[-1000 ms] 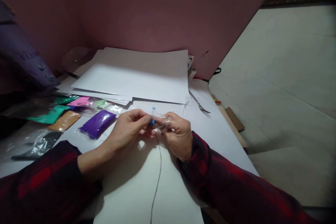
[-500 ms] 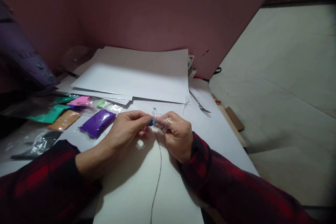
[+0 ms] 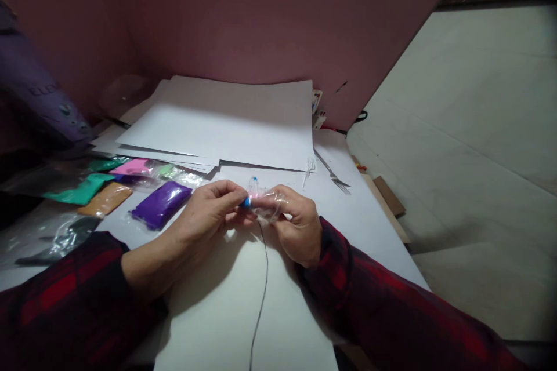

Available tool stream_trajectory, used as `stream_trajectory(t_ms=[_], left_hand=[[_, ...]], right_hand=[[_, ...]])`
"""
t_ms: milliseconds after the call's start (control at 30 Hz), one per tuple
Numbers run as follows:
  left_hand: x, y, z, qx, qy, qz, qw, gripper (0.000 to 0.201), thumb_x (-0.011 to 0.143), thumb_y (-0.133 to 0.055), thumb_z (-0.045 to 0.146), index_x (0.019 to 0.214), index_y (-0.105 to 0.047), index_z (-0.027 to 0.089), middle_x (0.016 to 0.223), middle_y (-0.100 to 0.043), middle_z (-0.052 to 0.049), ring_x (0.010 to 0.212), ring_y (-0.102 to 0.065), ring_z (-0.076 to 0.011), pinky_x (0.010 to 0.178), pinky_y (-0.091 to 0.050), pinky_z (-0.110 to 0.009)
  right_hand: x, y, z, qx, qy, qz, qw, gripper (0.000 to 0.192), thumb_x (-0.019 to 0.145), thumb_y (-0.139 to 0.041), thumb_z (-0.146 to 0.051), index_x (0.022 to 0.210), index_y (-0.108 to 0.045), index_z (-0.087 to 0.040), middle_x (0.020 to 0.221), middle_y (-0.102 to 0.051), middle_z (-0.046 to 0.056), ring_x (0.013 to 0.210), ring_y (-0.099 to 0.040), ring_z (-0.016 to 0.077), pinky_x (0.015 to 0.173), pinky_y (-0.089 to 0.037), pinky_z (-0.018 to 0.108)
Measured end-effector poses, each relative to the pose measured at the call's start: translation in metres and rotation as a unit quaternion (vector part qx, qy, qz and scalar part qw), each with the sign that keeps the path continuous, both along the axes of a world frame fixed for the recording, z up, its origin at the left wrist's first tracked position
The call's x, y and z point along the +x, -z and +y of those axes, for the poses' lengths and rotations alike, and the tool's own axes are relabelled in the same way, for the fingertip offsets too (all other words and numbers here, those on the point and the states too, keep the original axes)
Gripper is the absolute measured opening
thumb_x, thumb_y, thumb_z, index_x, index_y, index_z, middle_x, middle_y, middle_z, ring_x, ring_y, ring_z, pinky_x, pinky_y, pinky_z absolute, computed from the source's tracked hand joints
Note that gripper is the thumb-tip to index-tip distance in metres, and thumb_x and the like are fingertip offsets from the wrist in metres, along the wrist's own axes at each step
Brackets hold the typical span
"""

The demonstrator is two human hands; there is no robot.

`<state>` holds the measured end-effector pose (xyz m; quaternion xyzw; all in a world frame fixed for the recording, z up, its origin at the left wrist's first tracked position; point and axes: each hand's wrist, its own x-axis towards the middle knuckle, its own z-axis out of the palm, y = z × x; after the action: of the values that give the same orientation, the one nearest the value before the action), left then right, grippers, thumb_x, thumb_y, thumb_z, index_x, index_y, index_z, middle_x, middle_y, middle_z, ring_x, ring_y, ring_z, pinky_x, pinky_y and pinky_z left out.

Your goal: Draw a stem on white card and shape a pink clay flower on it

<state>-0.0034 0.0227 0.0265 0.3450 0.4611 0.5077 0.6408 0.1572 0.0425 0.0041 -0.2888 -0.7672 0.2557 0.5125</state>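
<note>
Blue clay [image 3: 247, 202] in clear wrapper [image 3: 265, 204] — pinched between left hand [image 3: 209, 214] and right hand [image 3: 296, 223]; peel slowly, steadying the film near the worktop [image 3: 217, 313].

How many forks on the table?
2: a white plastic fork at the front edge of the paper stack, and a metal fork just right of it. Others may be hidden under the sheets.
</note>
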Motion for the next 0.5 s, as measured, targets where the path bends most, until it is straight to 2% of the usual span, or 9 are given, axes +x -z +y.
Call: stream_trajectory(t_ms=[333, 500], left_hand=[[0.0005, -0.0012, 0.0004, -0.019, -0.007, 0.004, 1.0, 0.014, 0.077, -0.072, 0.023, 0.074, -0.062, 0.013, 0.069, -0.07, -0.005, 0.061, -0.066, -0.0127, 0.064, -0.054, -0.024], [0.001, -0.0005, 0.0, -0.011, -0.011, 0.005, 1.0, 0.015, 0.075, -0.073, 0.023, 0.071, -0.061, 0.013, 0.066, -0.069, -0.004, 0.059, -0.064, -0.0114, 0.063, -0.053, -0.023]], right_hand=[[-0.0009, 0.0056, 0.0005, 0.012, 0.078, -0.051, 0.996, 0.021, 0.077, -0.071, -0.014, 0.098, -0.076, -0.017, 0.071, -0.06, 0.003, 0.061, -0.057, 0.0133, 0.053, -0.048, 0.028], [0.0003, 0.0053, 0.0008, 0.009, 0.068, -0.053, 0.996, 0.021, 0.08, -0.067, -0.012, 0.095, -0.076, -0.023, 0.074, -0.064, 0.002, 0.065, -0.058, 0.0125, 0.057, -0.05, 0.028]])
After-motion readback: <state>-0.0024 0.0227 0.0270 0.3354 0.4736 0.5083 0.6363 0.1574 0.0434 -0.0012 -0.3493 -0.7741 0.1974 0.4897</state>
